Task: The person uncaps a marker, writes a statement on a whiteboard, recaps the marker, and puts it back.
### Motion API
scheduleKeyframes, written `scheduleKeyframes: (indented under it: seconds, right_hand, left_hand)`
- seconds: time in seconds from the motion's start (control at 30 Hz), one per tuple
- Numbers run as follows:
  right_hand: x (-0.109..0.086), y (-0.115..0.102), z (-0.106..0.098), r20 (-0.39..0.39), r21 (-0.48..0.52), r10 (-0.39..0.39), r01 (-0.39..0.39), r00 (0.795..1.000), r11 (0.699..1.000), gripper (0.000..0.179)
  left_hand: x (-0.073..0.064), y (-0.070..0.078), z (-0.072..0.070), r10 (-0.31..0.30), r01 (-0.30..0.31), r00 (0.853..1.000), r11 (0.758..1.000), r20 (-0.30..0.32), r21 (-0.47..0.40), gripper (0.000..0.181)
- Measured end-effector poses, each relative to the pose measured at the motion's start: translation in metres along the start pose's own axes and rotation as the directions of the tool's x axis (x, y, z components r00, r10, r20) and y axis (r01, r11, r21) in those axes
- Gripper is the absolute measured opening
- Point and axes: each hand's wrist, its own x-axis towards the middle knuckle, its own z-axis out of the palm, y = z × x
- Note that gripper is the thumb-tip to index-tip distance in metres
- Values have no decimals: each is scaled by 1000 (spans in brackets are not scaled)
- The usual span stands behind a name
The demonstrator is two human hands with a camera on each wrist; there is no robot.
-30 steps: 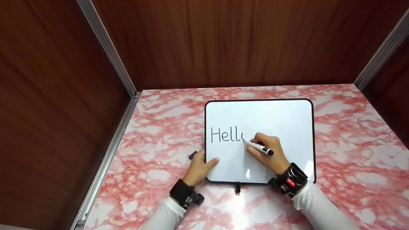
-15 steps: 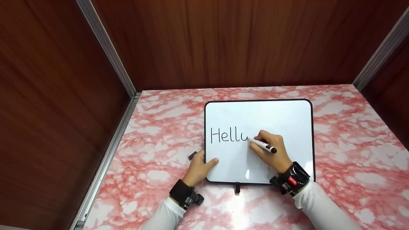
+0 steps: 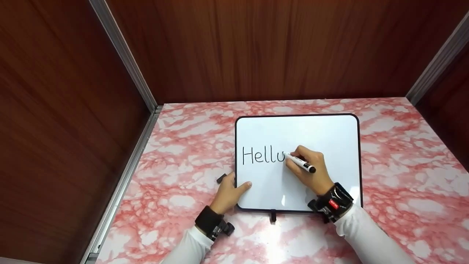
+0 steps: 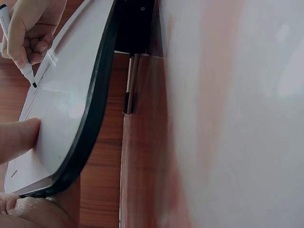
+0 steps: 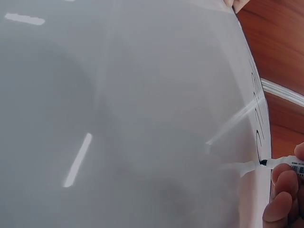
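Observation:
A whiteboard [image 3: 329, 135] with a black frame bears the black handwriting "Hell" and a curved, u-like stroke after it. My right hand [image 3: 310, 170] pinches a white marker [image 3: 300, 163] with a black end, its tip at the top of that stroke. In the right wrist view the marker's black tip [image 5: 264, 162] meets the board surface. My left hand [image 3: 226, 192] grips the board's lower left edge, thumb on the face and fingers around the frame. The left wrist view shows the thumb [image 4: 21, 137] lying on the white face.
The board is on a table [image 3: 179, 157] with a red and white marbled top. A small black piece [image 3: 221, 178] shows beside the left fingers, and a black tab [image 3: 273, 215] juts below the lower frame. Wood-grain walls [image 3: 278, 47] stand behind and at the sides.
The marker tip has gone down, rightward and then up, turning a short line after "Hell" into a u-like curve. My left hand and the board stay in place.

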Motion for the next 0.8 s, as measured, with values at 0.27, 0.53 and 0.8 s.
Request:
scheduleKeyframes:
  seconds: [0.27, 0.53, 0.8]
  right_hand:
    - [0, -1, 3, 27, 14, 23, -23, 999, 1000, 15]
    - [1, -2, 4, 58, 0, 2, -2, 998, 1000, 14]
    - [0, -1, 6, 74, 1, -12, 12, 997, 1000, 17]
  left_hand:
    - [-1, 0, 0, -6, 6, 1000, 1000, -6, 8, 35]
    - [-1, -1, 1, -12, 12, 1000, 1000, -9, 5, 38]
    - [-1, -1, 0, -1, 1, 1000, 1000, -7, 1, 38]
